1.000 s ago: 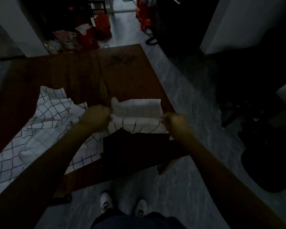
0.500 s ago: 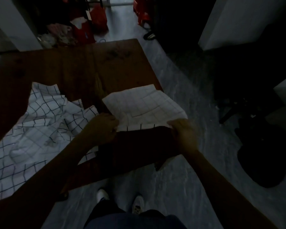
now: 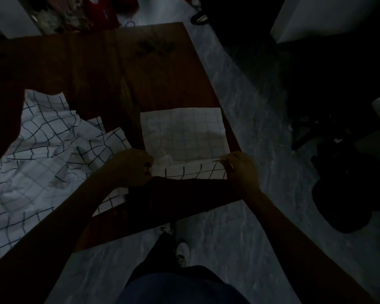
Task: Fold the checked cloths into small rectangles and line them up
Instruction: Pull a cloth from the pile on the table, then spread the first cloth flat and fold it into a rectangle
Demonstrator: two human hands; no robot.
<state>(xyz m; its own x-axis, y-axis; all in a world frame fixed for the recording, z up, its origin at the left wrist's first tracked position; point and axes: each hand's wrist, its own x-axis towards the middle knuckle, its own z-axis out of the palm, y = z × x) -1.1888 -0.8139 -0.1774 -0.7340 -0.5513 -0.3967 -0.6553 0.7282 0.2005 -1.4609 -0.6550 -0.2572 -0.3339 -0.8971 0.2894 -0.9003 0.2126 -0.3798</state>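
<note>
Now mid-fold: left hand [image 3: 132, 167] and right hand [image 3: 239, 170] pinch checked cloth [image 3: 182, 132] near corners (table's 4 o'clock); next, carry edge toward 12 o'clock, corners matched.

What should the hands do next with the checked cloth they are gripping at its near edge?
Probably carry the near edge away from the body to fold the cloth in half. The left hand and right hand each pinch a near corner, lifted slightly, while the rest lies flat on the table.

Flat cloth [image 3: 184, 132] right of crumpled cloths [image 3: 44, 150]
</note>
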